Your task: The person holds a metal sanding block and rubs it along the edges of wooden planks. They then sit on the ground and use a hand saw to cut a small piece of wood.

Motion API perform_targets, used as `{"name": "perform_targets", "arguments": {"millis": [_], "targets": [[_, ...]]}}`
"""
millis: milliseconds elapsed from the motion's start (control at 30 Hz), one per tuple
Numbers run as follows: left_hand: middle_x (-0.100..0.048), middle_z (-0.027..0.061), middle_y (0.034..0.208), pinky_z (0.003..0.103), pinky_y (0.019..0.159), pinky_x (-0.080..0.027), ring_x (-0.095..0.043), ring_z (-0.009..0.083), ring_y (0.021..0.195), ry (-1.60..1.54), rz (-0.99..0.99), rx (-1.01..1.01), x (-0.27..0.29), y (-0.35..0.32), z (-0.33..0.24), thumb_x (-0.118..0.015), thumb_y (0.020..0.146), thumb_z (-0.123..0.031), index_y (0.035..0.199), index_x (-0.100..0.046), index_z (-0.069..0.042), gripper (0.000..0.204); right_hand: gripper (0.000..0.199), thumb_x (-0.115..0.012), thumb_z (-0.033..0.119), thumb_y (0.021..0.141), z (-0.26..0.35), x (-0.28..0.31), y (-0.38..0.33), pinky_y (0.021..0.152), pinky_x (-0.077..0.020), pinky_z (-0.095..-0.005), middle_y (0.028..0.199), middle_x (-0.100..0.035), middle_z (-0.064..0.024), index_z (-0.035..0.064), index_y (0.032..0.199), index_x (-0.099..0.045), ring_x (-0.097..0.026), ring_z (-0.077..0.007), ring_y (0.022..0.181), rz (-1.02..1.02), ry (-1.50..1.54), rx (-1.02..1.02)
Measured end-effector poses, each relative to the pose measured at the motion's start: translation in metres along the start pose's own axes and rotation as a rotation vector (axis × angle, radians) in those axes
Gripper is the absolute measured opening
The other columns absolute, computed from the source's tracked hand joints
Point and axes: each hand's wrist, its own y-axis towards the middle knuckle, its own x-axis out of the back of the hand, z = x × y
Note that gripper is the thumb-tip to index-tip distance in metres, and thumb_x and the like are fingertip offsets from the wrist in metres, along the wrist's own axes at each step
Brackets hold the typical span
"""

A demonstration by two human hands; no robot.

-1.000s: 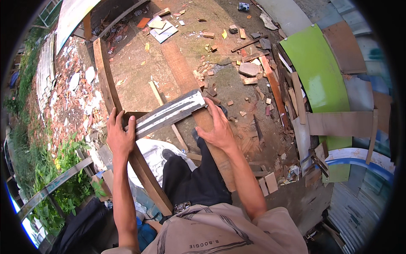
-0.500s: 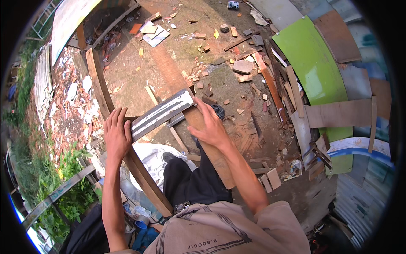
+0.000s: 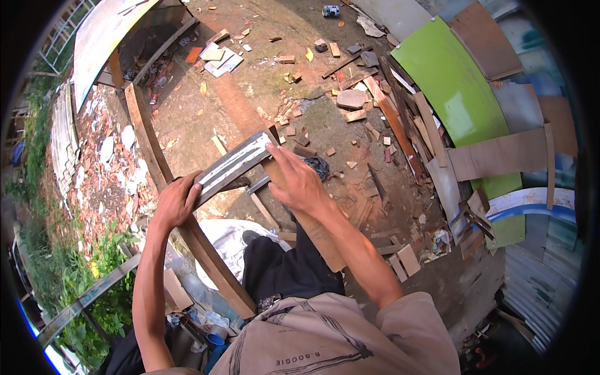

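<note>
A short grey board with pale streaks (image 3: 232, 164) lies across a long brown plank (image 3: 181, 200) and a second reddish plank (image 3: 275, 181) that run away from me over the dirt. My left hand (image 3: 177, 201) grips the grey board's near left end where it crosses the long plank. My right hand (image 3: 299, 179) presses flat on the reddish plank, fingertips touching the grey board's right end. My black trousers (image 3: 284, 269) show between the two planks.
Wood offcuts and scraps (image 3: 350, 106) litter the ground ahead. Leaning boards and a curved green panel (image 3: 453, 94) stand at the right. Broken tiles and rubble (image 3: 106, 156) lie left, with plants (image 3: 94, 275) beyond. A white sack (image 3: 225, 240) sits under my legs.
The view has shifted slightly; both hands and the grey board sit a little lower and right in view. My grip on the board is unchanged.
</note>
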Motion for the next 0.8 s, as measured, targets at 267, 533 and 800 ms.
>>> {"name": "perform_targets", "arguments": {"millis": [267, 533, 800], "targets": [[-0.059, 0.0279, 0.074, 0.053, 0.074, -0.044, -0.059, 0.0471, 0.077, 0.095, 0.169, 0.017, 0.015, 0.012, -0.005, -0.034, 0.105, -0.041, 0.09, -0.057, -0.001, 0.049, 0.077, -0.076, 0.029, 0.08, 0.005, 0.011, 0.008, 0.099, -0.0474, -0.0461, 0.129, -0.059, -0.023, 0.0086, 0.146, -0.04, -0.055, -0.0386, 0.123, -0.039, -0.092, 0.082], [-0.063, 0.0218, 0.079, 0.044, 0.098, -0.038, -0.061, 0.0352, 0.087, 0.1, 0.217, -0.123, 0.011, 0.02, 0.018, -0.025, 0.107, -0.041, 0.107, -0.064, -0.006, 0.052, 0.046, -0.066, 0.039, 0.092, 0.034, -0.004, 0.022, 0.095, -0.0483, -0.0453, 0.115, -0.068, -0.0224, 0.003, 0.121, -0.064, -0.063, -0.0396, 0.109, -0.262, 0.014, -0.216], [-0.062, 0.02, 0.073, 0.047, 0.084, -0.045, -0.061, 0.0384, 0.074, 0.065, -0.138, -0.231, -0.003, 0.007, 0.029, -0.041, 0.102, -0.03, 0.089, -0.066, -0.002, 0.04, 0.019, -0.055, 0.007, 0.094, 0.105, -0.043, -0.007, 0.072, -0.055, -0.0347, 0.094, -0.071, -0.0165, -0.0014, 0.11, -0.062, -0.071, -0.0248, 0.086, -0.168, 0.483, -0.157]]}}
